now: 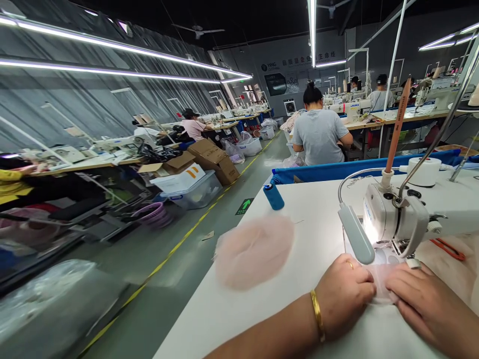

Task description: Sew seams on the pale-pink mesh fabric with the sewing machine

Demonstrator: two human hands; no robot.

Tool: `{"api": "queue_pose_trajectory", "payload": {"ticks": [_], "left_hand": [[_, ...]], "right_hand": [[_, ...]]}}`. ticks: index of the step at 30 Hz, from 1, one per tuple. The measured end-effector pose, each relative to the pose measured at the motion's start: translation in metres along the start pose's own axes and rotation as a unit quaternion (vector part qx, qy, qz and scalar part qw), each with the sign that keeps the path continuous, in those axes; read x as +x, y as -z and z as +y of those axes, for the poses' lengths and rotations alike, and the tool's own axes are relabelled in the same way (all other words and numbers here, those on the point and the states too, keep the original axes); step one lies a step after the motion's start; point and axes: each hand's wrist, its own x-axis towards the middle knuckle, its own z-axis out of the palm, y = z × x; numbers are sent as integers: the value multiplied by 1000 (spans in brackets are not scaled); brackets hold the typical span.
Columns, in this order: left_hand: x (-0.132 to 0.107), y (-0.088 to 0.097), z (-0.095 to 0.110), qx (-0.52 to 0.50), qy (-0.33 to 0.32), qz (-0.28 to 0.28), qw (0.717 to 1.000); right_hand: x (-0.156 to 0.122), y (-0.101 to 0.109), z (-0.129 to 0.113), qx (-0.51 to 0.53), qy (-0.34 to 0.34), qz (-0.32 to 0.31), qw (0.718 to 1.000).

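My left hand point(342, 294), with a gold ring and bangle, is curled and pinches a pale pink fabric piece point(379, 279) on the white table point(299, 299). My right hand point(426, 304) lies on the same fabric from the right, fingers pressed flat against it. Both hands sit just in front of the white sewing machine point(396, 219), under its lit needle area. A round stack of pink fabric pieces point(254, 252) lies to the left of my left hand.
A blue thread spool point(274, 196) stands at the table's far edge. Orange scissors point(449, 248) lie right of the machine. A person in a grey shirt point(320, 132) sits ahead. Boxes and bins point(194, 179) line the aisle with the yellow floor line.
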Motion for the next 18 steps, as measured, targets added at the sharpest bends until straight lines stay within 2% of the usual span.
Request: {"api": "queue_pose_trajectory", "payload": {"ticks": [10,14,18], "left_hand": [[6,-7,-13,26,3,49,998],[1,-9,-14,-17,-30,27,999],[-1,-9,-15,-18,-33,6,999]], "right_hand": [[11,-2,-2,-67,9,70,995],[9,0,-2,-89,24,73,993],[9,2,-2,-95,23,65,993]]}}
